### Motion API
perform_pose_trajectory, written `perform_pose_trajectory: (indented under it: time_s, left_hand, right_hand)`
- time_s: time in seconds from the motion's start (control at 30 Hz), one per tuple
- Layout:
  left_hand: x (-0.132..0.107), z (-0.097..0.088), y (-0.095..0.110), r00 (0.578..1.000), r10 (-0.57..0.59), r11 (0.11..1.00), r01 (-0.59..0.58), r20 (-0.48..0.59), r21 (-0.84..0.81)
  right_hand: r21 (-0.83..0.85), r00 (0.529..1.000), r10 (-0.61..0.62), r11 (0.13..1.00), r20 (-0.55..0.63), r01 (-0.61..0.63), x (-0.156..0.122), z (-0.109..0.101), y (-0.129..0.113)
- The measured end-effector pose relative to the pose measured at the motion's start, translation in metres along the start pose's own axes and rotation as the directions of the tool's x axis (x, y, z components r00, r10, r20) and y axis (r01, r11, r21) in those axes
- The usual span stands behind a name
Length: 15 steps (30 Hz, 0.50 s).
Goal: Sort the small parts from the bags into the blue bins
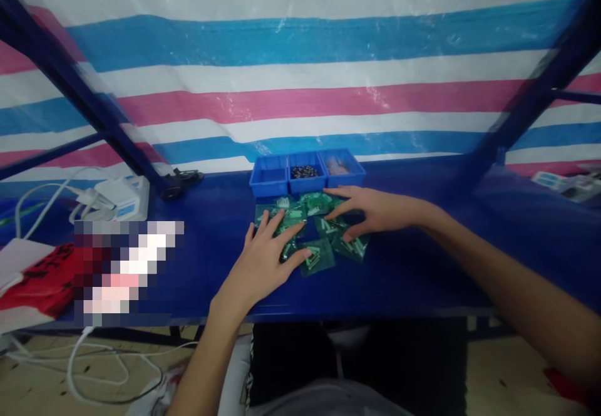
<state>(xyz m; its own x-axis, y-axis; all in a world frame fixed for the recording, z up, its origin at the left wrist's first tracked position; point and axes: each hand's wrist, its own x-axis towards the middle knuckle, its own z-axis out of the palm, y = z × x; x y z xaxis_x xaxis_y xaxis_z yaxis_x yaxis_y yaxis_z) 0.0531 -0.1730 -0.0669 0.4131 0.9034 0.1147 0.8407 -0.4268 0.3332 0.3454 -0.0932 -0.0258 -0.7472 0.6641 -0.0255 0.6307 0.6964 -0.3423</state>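
Several small clear green-tinted bags (320,264) with pale, slim pieces inside lie in a loose cluster on the blue table. My left hand (263,258) rests with spread fingers over the bags on the left, its thumb touching the nearest one. On the other side, my right hand (370,210) has its fingers apart, the tips on the bags at the right and back. Just behind the cluster stands a blue three-part bin (268,185). Its middle compartment holds small dark and brass-coloured parts (304,172); the right one holds pale pieces (337,166) I cannot make out.
To the left, a white power strip (139,198) with cables and a red cloth-like item (51,281) lie on the blue table (422,272). A small black object (181,181) sits farther back. Blue metal posts and a striped sheet (300,99) bound the far side.
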Motion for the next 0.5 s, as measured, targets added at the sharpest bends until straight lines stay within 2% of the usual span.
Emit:
perform_pose_trajectory:
  time_s: [0.2, 0.3, 0.37, 0.5]
  left_hand:
    - [-0.003, 0.0, 0.002, 0.999, -0.011, 1.0, 0.01, -0.033, -0.01]
    - [-0.005, -0.002, 0.005, 0.99, 0.004, 1.0, -0.005, -0.141, -0.007]
    - [-0.006, -0.005, 0.009, 0.958, 0.037, 0.999, -0.043, -0.286, -0.014]
    - [-0.014, -0.014, 0.022, 0.823, 0.118, 0.974, -0.205, -0.555, -0.097]
  right_hand:
    - [0.067, 0.999, 0.01, 0.998, -0.033, -0.007, 0.001, -0.002, -0.003]
    - [0.102, 0.997, -0.008, 0.995, -0.083, 0.017, 0.002, -0.004, -0.008]
    - [0.113, 0.993, -0.027, 0.993, -0.118, 0.041, 0.003, -0.004, -0.01]
    - [0.097, 0.982, -0.061, 0.992, -0.18, 0.08, 0.005, -0.001, -0.009]
